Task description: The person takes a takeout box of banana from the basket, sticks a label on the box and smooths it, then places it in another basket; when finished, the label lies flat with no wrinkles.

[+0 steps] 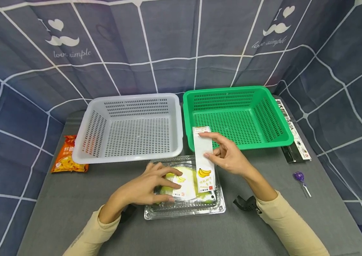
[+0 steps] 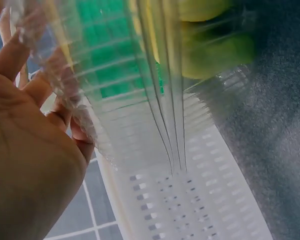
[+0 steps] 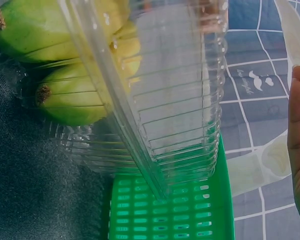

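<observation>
Grey tabletop (image 1: 181, 238): your right hand (image 1: 227, 156) pinches a white banana-print paper strip (image 1: 204, 181) over the clear plastic box (image 1: 184, 212).
Your left hand (image 1: 143, 186) spreads loosely on the box; closing looks done, laying the strip flat remains.

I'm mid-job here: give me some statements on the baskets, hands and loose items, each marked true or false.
1. The pale grey perforated plastic basket stands left of the green perforated plastic basket. True.
2. The shiny orange snack bag lies right of the green basket. False: it lies at the grey basket's left side.
3. The right hand holds a long white paper strip printed with bananas. True.
4. The left hand touches the clear plastic box. True.
5. The clear box stands inside the green basket. False: it is on the dark grey table, in front of the baskets.
6. The purple-topped lollipop touches the black-and-white pasta box. False: they lie apart.
</observation>
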A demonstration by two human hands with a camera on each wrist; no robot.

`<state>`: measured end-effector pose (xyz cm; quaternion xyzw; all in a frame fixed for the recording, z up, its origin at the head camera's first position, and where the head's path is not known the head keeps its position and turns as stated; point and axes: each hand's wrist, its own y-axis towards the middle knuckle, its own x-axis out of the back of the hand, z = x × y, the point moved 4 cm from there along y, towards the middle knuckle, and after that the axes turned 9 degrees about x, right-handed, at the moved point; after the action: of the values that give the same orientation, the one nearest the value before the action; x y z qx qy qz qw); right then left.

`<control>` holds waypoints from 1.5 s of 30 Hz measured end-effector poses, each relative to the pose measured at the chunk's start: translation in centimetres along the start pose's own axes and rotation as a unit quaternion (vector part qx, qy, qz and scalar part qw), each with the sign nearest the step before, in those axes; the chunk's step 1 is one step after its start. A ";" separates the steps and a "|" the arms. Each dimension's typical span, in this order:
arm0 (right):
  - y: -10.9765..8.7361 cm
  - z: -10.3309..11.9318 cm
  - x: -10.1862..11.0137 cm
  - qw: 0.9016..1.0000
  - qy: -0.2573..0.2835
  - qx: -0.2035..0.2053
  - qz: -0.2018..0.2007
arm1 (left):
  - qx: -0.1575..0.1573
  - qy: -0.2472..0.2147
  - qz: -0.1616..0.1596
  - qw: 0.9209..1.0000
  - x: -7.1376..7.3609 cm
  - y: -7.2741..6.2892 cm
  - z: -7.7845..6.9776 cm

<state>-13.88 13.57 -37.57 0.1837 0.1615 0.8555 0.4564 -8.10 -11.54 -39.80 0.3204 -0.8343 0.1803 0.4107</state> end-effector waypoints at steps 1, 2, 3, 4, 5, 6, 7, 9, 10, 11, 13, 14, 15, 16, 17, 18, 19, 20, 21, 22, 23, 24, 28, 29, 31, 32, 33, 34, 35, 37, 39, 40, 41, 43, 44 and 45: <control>0.0 0.0 0.0 1.000 -0.002 -0.001 0.000 | 0.001 -0.002 0.000 1.000 0.0 -0.1 0.0; 0.1 0.0 0.0 1.000 -0.003 -0.001 0.001 | 0.003 -0.003 0.000 1.000 0.1 -0.2 0.1; 0.1 0.0 0.0 1.000 -0.003 -0.002 0.002 | 0.007 -0.005 -0.002 1.000 0.3 -0.3 0.2; 0.2 0.0 0.0 1.000 -0.003 -0.003 0.003 | 0.011 -0.009 -0.004 1.000 0.4 -0.5 0.3; 0.2 0.0 0.0 1.000 -0.003 -0.006 0.004 | 0.016 -0.012 -0.006 1.000 0.5 -0.7 0.4; 0.2 0.0 0.0 1.000 -0.002 -0.008 0.003 | 0.020 -0.014 -0.008 1.000 0.7 -0.8 0.5; 0.2 0.0 0.1 1.000 -0.002 -0.010 0.002 | 0.024 -0.016 -0.009 1.000 0.8 -0.9 0.7; 0.3 0.1 0.1 1.000 0.000 -0.012 0.001 | 0.029 -0.020 -0.009 0.999 1.1 -1.1 0.8; 0.3 0.1 0.2 1.000 0.000 -0.012 0.001 | 0.030 -0.023 -0.009 0.999 1.2 -1.1 0.8; 0.3 0.2 0.2 1.000 -0.001 -0.012 0.002 | 0.030 -0.024 -0.011 0.999 1.3 -1.1 0.9; 0.3 0.2 0.1 1.000 -0.002 -0.008 0.008 | 0.029 -0.034 -0.020 0.999 1.7 -1.2 0.9; 0.4 0.3 0.1 1.000 -0.004 -0.008 0.014 | 0.025 -0.038 -0.028 0.999 1.9 -1.2 0.9; 0.4 0.3 0.0 1.000 -0.007 -0.008 0.022 | 0.021 -0.045 -0.037 0.998 2.3 -1.2 0.9; 0.4 0.4 -0.1 0.999 -0.009 -0.008 0.033 | 0.015 -0.050 -0.050 0.997 2.7 -1.2 0.9; 0.4 0.4 -0.1 0.999 -0.012 -0.010 0.045 | 0.006 -0.053 -0.065 0.996 3.3 -1.2 0.9; 0.4 0.5 -0.2 0.998 -0.013 -0.010 0.059 | -0.004 -0.058 -0.080 0.995 4.0 -1.0 1.0; 0.4 0.6 -0.3 0.997 -0.015 -0.012 0.074 | -0.016 -0.064 -0.096 0.993 4.7 -0.8 0.9; 0.3 0.7 -0.5 0.995 -0.015 -0.014 0.093 | -0.028 -0.071 -0.111 0.991 5.5 -0.6 0.9; 0.3 0.8 -0.6 0.994 -0.014 -0.015 0.110 | -0.039 -0.079 -0.122 0.989 6.3 -0.2 0.9; 0.3 0.9 -0.7 0.992 -0.015 -0.011 0.128 | -0.050 -0.084 -0.131 0.986 7.0 0.1 0.8; 0.2 1.0 -0.9 0.989 -0.016 -0.008 0.144 | -0.062 -0.092 -0.134 0.985 7.7 0.6 0.6; 0.2 1.1 -1.0 0.987 -0.016 -0.003 0.159 | -0.073 -0.101 -0.131 0.984 8.3 1.0 0.5; 0.2 1.4 -1.6 0.979 -0.013 0.020 0.203 | -0.100 -0.114 -0.081 0.985 9.4 2.6 -0.1; 0.2 1.4 -1.7 0.977 -0.009 0.022 0.211 | -0.104 -0.116 -0.065 0.986 9.4 3.0 -0.1; 0.2 1.4 -2.0 0.974 -0.002 0.030 0.225 | -0.112 -0.120 -0.037 0.986 9.2 3.6 -0.1; 0.3 1.4 -2.1 0.973 0.001 0.033 0.230 | -0.117 -0.124 -0.026 0.985 9.1 3.9 0.0; 0.3 1.5 -2.2 0.972 0.004 0.037 0.233 | -0.122 -0.130 -0.015 0.984 8.9 4.1 0.1; 0.3 1.5 -2.3 0.971 0.004 0.042 0.235 | -0.126 -0.138 -0.006 0.982 8.8 4.3 0.1; 0.3 1.5 -2.3 0.970 0.006 0.049 0.236 | -0.129 -0.143 0.002 0.981 8.6 4.6 0.2; 0.3 1.5 -2.4 0.970 0.009 0.060 0.237 | -0.135 -0.153 0.015 0.979 8.1 4.9 0.4; 0.2 1.5 -2.5 0.969 0.009 0.069 0.238 | -0.139 -0.168 0.027 0.976 7.7 5.1 0.4; 0.2 1.5 -2.5 0.969 0.007 0.072 0.238 | -0.141 -0.177 0.031 0.974 7.5 5.2 0.5; 0.2 1.5 -2.5 0.968 0.007 0.074 0.238 | -0.142 -0.186 0.035 0.972 7.3 5.2 0.5; 0.2 1.4 -2.4 0.969 0.000 0.076 0.236 | -0.145 -0.213 0.047 0.965 7.1 5.3 0.6; 0.2 1.4 -2.4 0.969 -0.002 0.076 0.235 | -0.144 -0.224 0.050 0.963 7.0 5.2 0.6; 0.3 1.4 -2.4 0.969 -0.002 0.076 0.234 | -0.141 -0.234 0.052 0.961 7.0 5.1 0.7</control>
<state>-12.19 11.55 -36.64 0.2523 0.1775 0.9233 0.2289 -15.18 -10.89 -34.82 0.2490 -0.9396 0.0018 0.2349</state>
